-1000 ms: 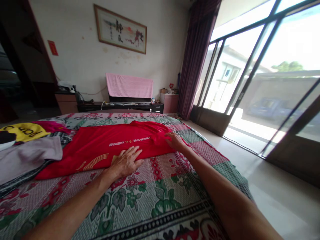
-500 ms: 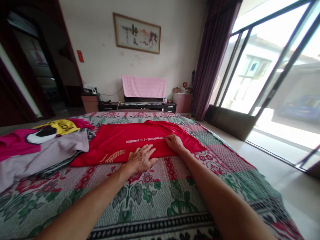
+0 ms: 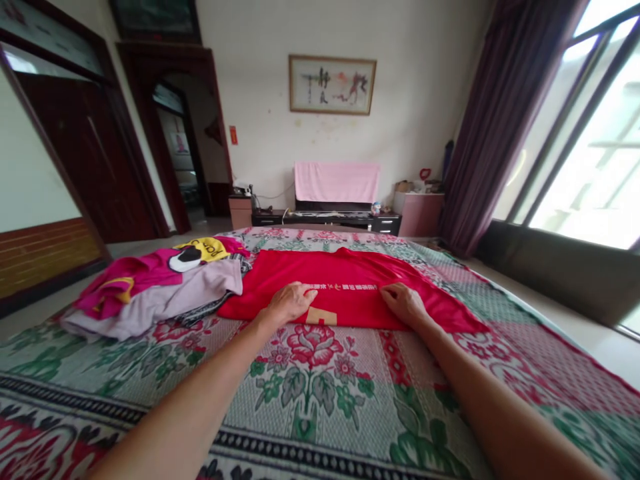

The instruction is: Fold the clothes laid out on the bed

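Observation:
A red shirt [image 3: 345, 267] with white lettering and a tan printed patch lies spread sideways across the patterned bedspread [image 3: 320, 407]. My left hand [image 3: 291, 302] rests on the shirt left of the middle, just above the tan patch, its fingers drawn together on the cloth. At the right end of the lettering, my right hand [image 3: 406, 304] is closed with its fingertips pinching the red fabric. How much cloth each hand grips is hidden under the fingers.
A heap of clothes [image 3: 165, 283] in pink, yellow and pale lilac sits left of the shirt, touching its edge. Beyond the bed stand a low black cabinet [image 3: 330, 219] and a pink cloth [image 3: 337, 181] draped over something. A purple curtain [image 3: 520, 120] hangs by the window.
The view has swung left. My left hand, flat with fingers spread before, has drawn its fingers in on the shirt. My right hand stays closed at the lettering.

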`<state>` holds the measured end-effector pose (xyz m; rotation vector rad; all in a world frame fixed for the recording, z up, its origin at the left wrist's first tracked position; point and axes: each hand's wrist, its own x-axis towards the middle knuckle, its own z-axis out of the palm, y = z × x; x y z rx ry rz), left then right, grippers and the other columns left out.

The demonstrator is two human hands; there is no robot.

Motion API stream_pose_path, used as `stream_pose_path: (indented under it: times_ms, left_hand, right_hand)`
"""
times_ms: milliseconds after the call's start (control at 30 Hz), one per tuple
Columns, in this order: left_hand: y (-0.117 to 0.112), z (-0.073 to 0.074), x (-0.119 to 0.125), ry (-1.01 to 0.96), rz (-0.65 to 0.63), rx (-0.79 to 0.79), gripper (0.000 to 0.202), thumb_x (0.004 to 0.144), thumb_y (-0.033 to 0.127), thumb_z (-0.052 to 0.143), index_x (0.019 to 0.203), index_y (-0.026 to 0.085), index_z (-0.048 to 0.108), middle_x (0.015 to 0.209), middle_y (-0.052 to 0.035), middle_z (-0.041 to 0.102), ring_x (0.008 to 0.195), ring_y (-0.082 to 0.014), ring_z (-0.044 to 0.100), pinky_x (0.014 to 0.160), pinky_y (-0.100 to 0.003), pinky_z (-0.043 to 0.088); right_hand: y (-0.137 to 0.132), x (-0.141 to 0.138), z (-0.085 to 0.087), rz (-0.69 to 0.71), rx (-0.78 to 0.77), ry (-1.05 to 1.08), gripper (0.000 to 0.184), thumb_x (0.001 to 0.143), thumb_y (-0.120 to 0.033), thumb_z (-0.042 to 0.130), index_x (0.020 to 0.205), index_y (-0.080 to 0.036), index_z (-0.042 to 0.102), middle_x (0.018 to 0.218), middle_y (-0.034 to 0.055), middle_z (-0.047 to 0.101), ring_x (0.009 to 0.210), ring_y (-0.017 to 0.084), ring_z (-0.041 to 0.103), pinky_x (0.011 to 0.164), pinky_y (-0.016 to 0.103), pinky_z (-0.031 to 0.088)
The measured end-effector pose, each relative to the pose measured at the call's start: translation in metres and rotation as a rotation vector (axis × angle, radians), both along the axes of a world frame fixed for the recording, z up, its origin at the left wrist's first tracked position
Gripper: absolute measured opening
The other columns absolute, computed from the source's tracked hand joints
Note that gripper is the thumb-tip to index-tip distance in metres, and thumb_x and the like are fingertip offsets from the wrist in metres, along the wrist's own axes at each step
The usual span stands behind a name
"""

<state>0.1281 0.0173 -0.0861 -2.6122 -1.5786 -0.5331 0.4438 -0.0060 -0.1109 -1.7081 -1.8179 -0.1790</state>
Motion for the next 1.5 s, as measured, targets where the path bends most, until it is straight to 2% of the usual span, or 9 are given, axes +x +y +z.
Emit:
stream_pose_path:
  times_ms: [267, 500, 700, 867, 933, 1033, 1167, 1333, 1500]
  left_hand:
    - [0.031, 0.001, -0.120, 0.077, 0.342, -0.004, 0.034, 0.087, 0.023, 0.043, 0.113, 0.015, 0.063, 0.106, -0.0126, 0.070, 0.102, -0.0208, 0.064, 0.092, -0.029, 0.046]
    - [0.026, -0.006, -0.188, -0.102, 0.238, -0.086, 0.045, 0.079, 0.019, 0.037, 0.117, 0.019, 0.062, 0.120, -0.0070, 0.067, 0.112, -0.0193, 0.059, 0.100, -0.028, 0.042]
    - [0.017, -0.004, -0.194, -0.041, 0.195, -0.049, 0.037, 0.069, 0.009, 0.040, 0.093, 0.018, 0.066, 0.109, -0.0031, 0.067, 0.107, -0.0173, 0.057, 0.099, -0.025, 0.040]
    - [0.015, -0.004, -0.203, 0.056, 0.461, 0.018, 0.014, 0.067, 0.014, 0.051, 0.069, 0.021, 0.063, 0.089, -0.0056, 0.067, 0.091, -0.0202, 0.059, 0.085, -0.028, 0.044]
    - [0.012, 0.001, -0.201, 0.067, 0.508, 0.010, 0.016, 0.068, 0.016, 0.052, 0.071, 0.022, 0.066, 0.090, -0.0060, 0.069, 0.091, -0.0220, 0.061, 0.084, -0.030, 0.044]
    - [0.007, 0.011, -0.188, 0.062, 0.453, 0.048, 0.026, 0.071, 0.018, 0.050, 0.086, 0.023, 0.071, 0.102, -0.0050, 0.070, 0.098, -0.0228, 0.061, 0.090, -0.032, 0.042]
    - [0.004, 0.020, -0.163, -0.047, 0.392, 0.008, 0.030, 0.075, 0.027, 0.051, 0.095, 0.024, 0.073, 0.101, -0.0040, 0.072, 0.095, -0.0206, 0.063, 0.085, -0.027, 0.042]
    - [0.005, 0.017, -0.155, -0.099, 0.383, -0.159, 0.020, 0.072, 0.032, 0.056, 0.072, 0.021, 0.073, 0.071, -0.0021, 0.071, 0.076, -0.0173, 0.063, 0.067, -0.023, 0.041]
    - [0.009, 0.011, -0.160, -0.197, 0.413, -0.279, 0.021, 0.064, 0.037, 0.060, 0.066, 0.020, 0.071, 0.056, 0.0021, 0.064, 0.059, -0.0135, 0.057, 0.054, -0.021, 0.036]
  right_hand:
    - [0.000, -0.003, 0.003, -0.030, -0.023, -0.043, 0.027, 0.085, -0.029, 0.048, 0.086, -0.020, 0.073, 0.093, 0.0062, 0.071, 0.084, 0.019, 0.065, 0.073, 0.026, 0.044]
    - [0.002, 0.000, 0.000, -0.028, -0.011, -0.024, 0.025, 0.085, -0.028, 0.050, 0.085, -0.021, 0.074, 0.094, 0.0061, 0.072, 0.085, 0.018, 0.065, 0.075, 0.026, 0.045]
    - [0.004, 0.002, -0.003, -0.010, -0.003, -0.038, 0.025, 0.085, -0.029, 0.049, 0.085, -0.021, 0.074, 0.094, 0.0061, 0.071, 0.084, 0.018, 0.065, 0.074, 0.026, 0.046]
    - [0.004, 0.005, -0.005, -0.016, -0.021, -0.044, 0.025, 0.084, -0.029, 0.049, 0.086, -0.021, 0.073, 0.095, 0.0066, 0.071, 0.084, 0.019, 0.065, 0.074, 0.027, 0.046]
    - [0.003, 0.004, -0.003, -0.025, -0.027, -0.039, 0.024, 0.084, -0.029, 0.050, 0.086, -0.021, 0.073, 0.095, 0.0066, 0.071, 0.084, 0.019, 0.065, 0.075, 0.027, 0.046]
    - [-0.002, -0.008, 0.009, -0.002, 0.024, -0.041, 0.024, 0.082, -0.024, 0.050, 0.091, -0.021, 0.072, 0.099, 0.0075, 0.070, 0.089, 0.019, 0.064, 0.079, 0.028, 0.046]
    - [-0.010, -0.054, 0.030, 0.193, 0.125, -0.013, 0.026, 0.082, -0.018, 0.048, 0.096, -0.019, 0.070, 0.100, 0.0083, 0.069, 0.090, 0.018, 0.063, 0.080, 0.028, 0.046]
    - [-0.010, -0.135, 0.038, 0.498, -0.047, -0.059, 0.023, 0.080, -0.015, 0.054, 0.095, -0.019, 0.071, 0.088, 0.0056, 0.069, 0.077, 0.015, 0.063, 0.072, 0.023, 0.045]
    - [0.005, -0.197, 0.037, 0.462, -0.164, -0.145, 0.027, 0.083, -0.017, 0.052, 0.104, -0.018, 0.070, 0.098, 0.0082, 0.069, 0.091, 0.018, 0.063, 0.079, 0.024, 0.044]
